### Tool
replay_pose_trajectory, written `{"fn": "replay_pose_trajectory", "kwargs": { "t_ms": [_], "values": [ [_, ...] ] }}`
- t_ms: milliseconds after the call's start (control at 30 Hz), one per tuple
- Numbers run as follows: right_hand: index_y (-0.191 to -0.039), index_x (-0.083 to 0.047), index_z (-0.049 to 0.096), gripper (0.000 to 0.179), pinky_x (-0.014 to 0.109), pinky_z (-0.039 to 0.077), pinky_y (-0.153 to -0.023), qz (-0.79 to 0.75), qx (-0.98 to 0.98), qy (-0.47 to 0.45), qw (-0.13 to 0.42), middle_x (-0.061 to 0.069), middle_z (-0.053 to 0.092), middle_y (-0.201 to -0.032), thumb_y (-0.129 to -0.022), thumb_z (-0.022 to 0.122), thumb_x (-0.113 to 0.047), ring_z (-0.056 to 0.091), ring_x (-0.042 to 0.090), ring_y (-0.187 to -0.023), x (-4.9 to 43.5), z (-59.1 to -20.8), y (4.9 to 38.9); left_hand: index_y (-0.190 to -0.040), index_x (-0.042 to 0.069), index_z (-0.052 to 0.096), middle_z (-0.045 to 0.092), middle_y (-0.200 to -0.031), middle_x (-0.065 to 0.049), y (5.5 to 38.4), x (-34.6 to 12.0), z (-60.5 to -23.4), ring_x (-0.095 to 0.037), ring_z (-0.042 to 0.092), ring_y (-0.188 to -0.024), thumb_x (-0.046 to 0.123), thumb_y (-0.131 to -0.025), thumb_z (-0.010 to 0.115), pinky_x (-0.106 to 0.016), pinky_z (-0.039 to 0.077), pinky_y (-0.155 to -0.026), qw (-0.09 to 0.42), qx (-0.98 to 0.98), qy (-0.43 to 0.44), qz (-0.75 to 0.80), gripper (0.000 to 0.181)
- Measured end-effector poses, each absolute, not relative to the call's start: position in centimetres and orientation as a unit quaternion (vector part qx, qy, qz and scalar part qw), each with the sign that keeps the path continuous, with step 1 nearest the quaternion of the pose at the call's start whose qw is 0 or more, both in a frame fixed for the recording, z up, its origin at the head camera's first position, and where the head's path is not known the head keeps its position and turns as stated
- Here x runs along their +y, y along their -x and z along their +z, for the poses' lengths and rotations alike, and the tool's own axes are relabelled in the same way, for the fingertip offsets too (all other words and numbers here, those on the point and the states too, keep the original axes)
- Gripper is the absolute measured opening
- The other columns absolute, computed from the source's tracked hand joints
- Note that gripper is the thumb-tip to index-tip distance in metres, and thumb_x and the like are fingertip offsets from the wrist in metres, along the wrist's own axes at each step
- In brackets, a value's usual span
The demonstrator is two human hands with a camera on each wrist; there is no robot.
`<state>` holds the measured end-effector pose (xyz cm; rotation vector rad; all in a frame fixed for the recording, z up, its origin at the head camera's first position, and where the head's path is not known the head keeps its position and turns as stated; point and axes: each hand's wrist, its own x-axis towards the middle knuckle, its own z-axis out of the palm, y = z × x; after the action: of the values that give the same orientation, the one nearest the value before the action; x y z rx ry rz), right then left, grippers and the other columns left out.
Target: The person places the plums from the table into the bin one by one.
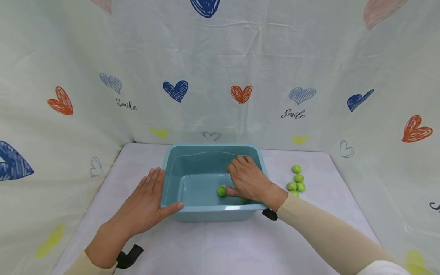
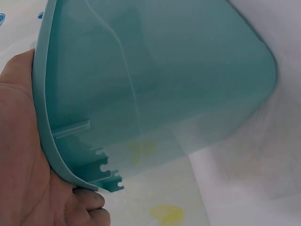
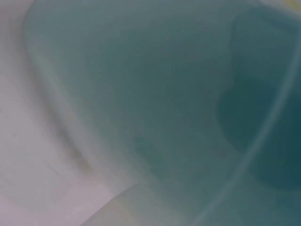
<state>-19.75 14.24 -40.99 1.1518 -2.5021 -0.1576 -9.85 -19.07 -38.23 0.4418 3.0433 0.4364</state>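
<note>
In the head view, the desk (image 1: 213, 246) and the curtain (image 1: 213, 53) are lit softly and evenly, in a muted, slightly grey tone. A pale streak of glare is caught on the near rim of the plastic basin (image 1: 213, 216), while its far inner wall is left darker. At the left edge, the large blue heart (image 1: 15, 162) is stretched by the wide lens. In the left wrist view, dimmer light is recorded; the basin's rim is kept fairly crisp, but the yellow mark (image 2: 168, 215) is softened. The right wrist view is dulled, hazy and heavily blurred, and its right part is darkened by shadow.
</note>
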Motion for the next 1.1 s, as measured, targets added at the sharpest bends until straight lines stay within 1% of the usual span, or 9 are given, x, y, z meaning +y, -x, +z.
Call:
{"fn": "replay_pose_trajectory", "kwargs": {
  "t_ms": [333, 433, 533, 667, 767, 867, 1000, 1100],
  "values": [
    [-0.100, -0.010, 0.064, 0.041, 0.038, 0.043, -0.081, -0.058, -0.893, -0.406, 0.188, 0.004, 0.059, -0.092, -0.091, 0.068, -0.050, 0.051, 0.024, -0.087, 14.2, -41.0, 19.9, -0.162, -0.014, 0.017, 0.019, -0.170, -0.035, 9.9, -19.1, -38.3, -0.053, 0.019, -0.158, 0.080, -0.094, 0.054, -0.068, 0.025, -0.125, 0.012, 0.980, -0.146, 0.138, 0.122],
    [-0.101, -0.009, 0.063, 0.043, 0.038, 0.041, -0.079, -0.043, -0.894, -0.404, 0.190, 0.005, 0.058, -0.092, -0.093, 0.067, -0.051, 0.050, 0.024, -0.087, 14.3, -41.0, 19.9, -0.163, -0.013, 0.015, 0.017, -0.171, -0.034, 10.0, -19.1, -38.3, -0.052, 0.016, -0.159, 0.080, -0.094, 0.054, -0.068, 0.024, -0.125, 0.021, 0.979, -0.144, 0.144, 0.123],
    [-0.104, -0.008, 0.064, 0.040, 0.040, 0.042, -0.082, 0.007, -0.900, -0.388, 0.197, 0.006, 0.061, -0.096, -0.093, 0.070, -0.046, 0.051, 0.025, -0.091, 14.4, -40.7, 19.8, -0.163, -0.013, 0.012, 0.014, -0.171, -0.034, 10.1, -19.1, -38.3, -0.053, 0.014, -0.159, 0.080, -0.094, 0.054, -0.069, 0.024, -0.124, 0.028, 0.978, -0.141, 0.149, 0.124],
    [-0.105, -0.007, 0.065, 0.034, 0.043, 0.043, -0.085, 0.104, -0.903, -0.348, 0.231, 0.007, 0.063, -0.101, -0.091, 0.074, -0.037, 0.053, 0.027, -0.095, 15.3, -40.1, 19.3, -0.164, -0.012, 0.012, 0.014, -0.171, -0.034, 10.0, -19.1, -38.3, -0.054, 0.015, -0.159, 0.081, -0.093, 0.054, -0.070, 0.026, -0.123, 0.031, 0.978, -0.140, 0.151, 0.124],
    [-0.105, -0.004, 0.064, 0.034, 0.044, 0.042, -0.080, 0.156, -0.895, -0.313, 0.275, 0.010, 0.063, -0.098, -0.088, 0.074, -0.032, 0.053, 0.030, -0.092, 17.5, -40.0, 18.9, -0.164, -0.012, 0.012, 0.015, -0.171, -0.035, 9.9, -19.1, -38.4, -0.055, 0.016, -0.158, 0.081, -0.093, 0.054, -0.071, 0.028, -0.122, 0.031, 0.977, -0.140, 0.155, 0.125],
    [-0.108, -0.001, 0.062, 0.037, 0.046, 0.041, -0.079, 0.190, -0.897, -0.269, 0.297, 0.015, 0.062, -0.098, -0.086, 0.076, -0.028, 0.053, 0.033, -0.092, 20.5, -40.7, 18.4, -0.164, -0.012, 0.011, 0.014, -0.171, -0.035, 9.8, -19.1, -38.4, -0.055, 0.015, -0.158, 0.081, -0.093, 0.055, -0.072, 0.028, -0.121, 0.037, 0.976, -0.138, 0.162, 0.126],
    [-0.112, 0.002, 0.060, 0.042, 0.050, 0.040, -0.084, 0.205, -0.913, -0.196, 0.293, 0.019, 0.061, -0.104, -0.085, 0.078, -0.026, 0.052, 0.038, -0.098, 24.8, -42.8, 17.5, -0.163, -0.013, 0.010, 0.013, -0.171, -0.036, 9.7, -19.0, -38.4, -0.057, 0.016, -0.157, 0.080, -0.093, 0.057, -0.073, 0.030, -0.120, 0.038, 0.975, -0.140, 0.166, 0.126],
    [-0.113, 0.004, 0.061, 0.044, 0.052, 0.039, -0.083, 0.199, -0.927, -0.136, 0.287, 0.021, 0.061, -0.106, -0.085, 0.079, -0.024, 0.051, 0.041, -0.100, 28.0, -45.1, 16.6, -0.164, -0.012, 0.009, 0.013, -0.171, -0.036, 9.7, -18.9, -38.4, -0.057, 0.016, -0.157, 0.079, -0.093, 0.058, -0.073, 0.031, -0.119, 0.035, 0.975, -0.144, 0.164, 0.125]
  ]
}}
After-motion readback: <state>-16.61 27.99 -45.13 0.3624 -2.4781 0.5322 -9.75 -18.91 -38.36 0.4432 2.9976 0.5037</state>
